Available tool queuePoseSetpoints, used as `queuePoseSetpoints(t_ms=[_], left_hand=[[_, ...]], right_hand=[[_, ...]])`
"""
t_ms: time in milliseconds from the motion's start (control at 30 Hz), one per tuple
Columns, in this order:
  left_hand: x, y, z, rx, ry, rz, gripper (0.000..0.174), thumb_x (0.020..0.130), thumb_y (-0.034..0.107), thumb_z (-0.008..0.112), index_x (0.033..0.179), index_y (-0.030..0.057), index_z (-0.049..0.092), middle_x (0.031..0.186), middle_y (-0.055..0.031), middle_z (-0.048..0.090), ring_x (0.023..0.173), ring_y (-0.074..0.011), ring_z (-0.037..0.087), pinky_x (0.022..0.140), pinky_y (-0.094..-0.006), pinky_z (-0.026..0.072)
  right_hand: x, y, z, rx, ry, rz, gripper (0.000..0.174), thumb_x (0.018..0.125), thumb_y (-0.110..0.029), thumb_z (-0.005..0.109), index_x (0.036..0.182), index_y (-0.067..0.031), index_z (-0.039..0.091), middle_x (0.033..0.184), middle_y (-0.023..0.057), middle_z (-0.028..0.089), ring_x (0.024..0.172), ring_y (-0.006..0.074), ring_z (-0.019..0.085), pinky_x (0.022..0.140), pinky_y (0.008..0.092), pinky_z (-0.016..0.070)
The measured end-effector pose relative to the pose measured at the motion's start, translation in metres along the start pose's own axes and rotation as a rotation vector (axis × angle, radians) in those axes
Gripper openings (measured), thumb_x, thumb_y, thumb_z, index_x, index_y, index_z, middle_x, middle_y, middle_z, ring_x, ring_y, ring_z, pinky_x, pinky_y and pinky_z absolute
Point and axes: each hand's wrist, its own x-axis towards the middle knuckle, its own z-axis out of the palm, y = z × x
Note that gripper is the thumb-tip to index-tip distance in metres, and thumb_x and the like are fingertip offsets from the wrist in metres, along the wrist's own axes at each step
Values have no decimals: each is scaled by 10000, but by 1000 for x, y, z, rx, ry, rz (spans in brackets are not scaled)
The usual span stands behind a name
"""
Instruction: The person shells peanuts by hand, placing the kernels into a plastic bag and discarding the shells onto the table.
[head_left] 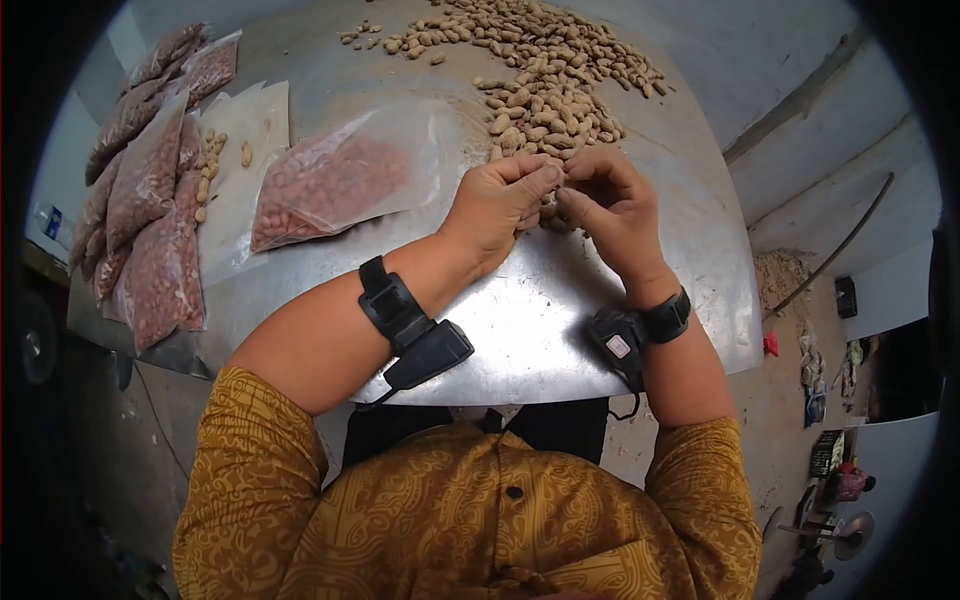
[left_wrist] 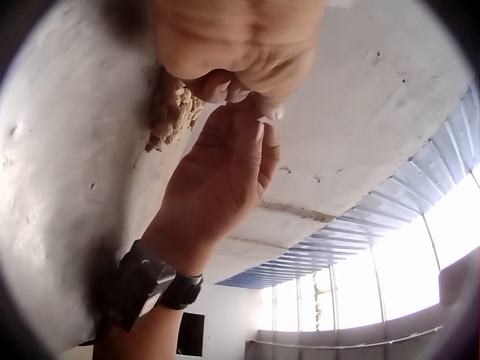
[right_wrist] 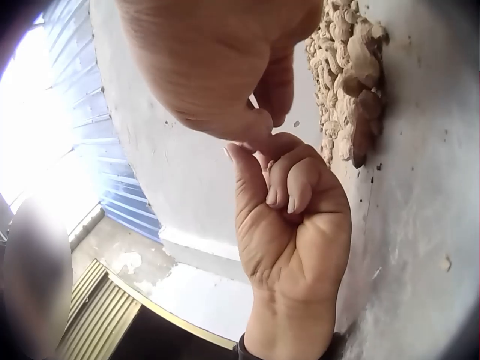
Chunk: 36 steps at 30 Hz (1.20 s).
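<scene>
At the near end of a heap of unshelled peanuts (head_left: 555,110), both hands meet fingertip to fingertip above the metal table (head_left: 500,320). The left hand (head_left: 490,215) pinches a small item, apparently a peanut, with thumb and curled fingers. Against it, the right hand (head_left: 622,215) pinches at the same spot, thumb bent toward the forefinger. The fingers mostly hide the item. In the right wrist view, a small reddish bit (right_wrist: 271,165) shows between the fingers of the left hand (right_wrist: 296,232). The left wrist view has the right hand (left_wrist: 225,169) below the left hand (left_wrist: 240,37).
A clear bag of red kernels (head_left: 335,185) lies left of the hands. More filled bags (head_left: 150,195) are piled at the table's left side, beside a few unshelled peanuts (head_left: 208,175) on flat empty bags (head_left: 240,120). Floor and stored items lie beyond the right edge.
</scene>
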Motion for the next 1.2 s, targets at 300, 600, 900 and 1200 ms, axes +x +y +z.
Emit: queuePoseSetpoints(t_ms=[300, 600, 900, 1200], left_hand=[[2, -3, -1, 218, -64, 128, 240, 876, 132, 570, 1057, -25, 576, 883, -55, 607, 691, -107, 550, 578, -213, 449], [-1, 5, 0, 525, -101, 153, 148, 876, 117, 558, 877, -31, 562, 810, -74, 606, 705, -112, 576, 644, -222, 466], [0, 3, -3, 475, -86, 135, 149, 875, 112, 557, 894, -36, 561, 787, -66, 597, 680, -108, 564, 614, -216, 459], [3, -2, -2, 234, -88, 117, 160, 895, 134, 535, 904, -23, 560, 778, -58, 584, 643, -106, 539, 584, -216, 452]], right_hand=[[-3, 2, -2, 203, -10, 243, 178, 788, -74, 665, 938, -5, 597, 816, 33, 621, 734, 85, 582, 646, 204, 486], [-6, -5, 3, 190, -154, 280, 297, 804, 4, 582, 1099, -30, 588, 808, 37, 605, 640, 69, 550, 587, 198, 463], [-9, -9, 12, 219, -73, 338, 326, 813, 35, 551, 1135, -7, 570, 773, 60, 606, 633, 96, 563, 580, 206, 473], [-11, 1, 15, 497, 17, 374, 312, 809, 40, 571, 1120, 8, 569, 782, 61, 589, 654, 123, 600, 572, 205, 501]])
